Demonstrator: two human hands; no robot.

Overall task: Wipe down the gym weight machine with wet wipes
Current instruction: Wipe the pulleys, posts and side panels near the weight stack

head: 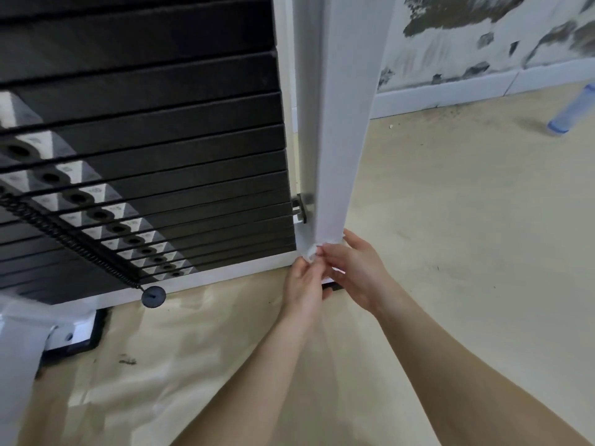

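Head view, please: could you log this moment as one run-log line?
left hand: pinches wet wipe | right hand: pinches wet wipe | where: base of white upright post, beside weight stack

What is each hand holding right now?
Left hand: closed, pinching the wet wipe by the machine's white post.
Right hand: closed, pinching the same wet wipe.

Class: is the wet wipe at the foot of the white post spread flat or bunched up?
Bunched up: the wet wipe is a small crumpled wad pinched between the left hand and right hand.
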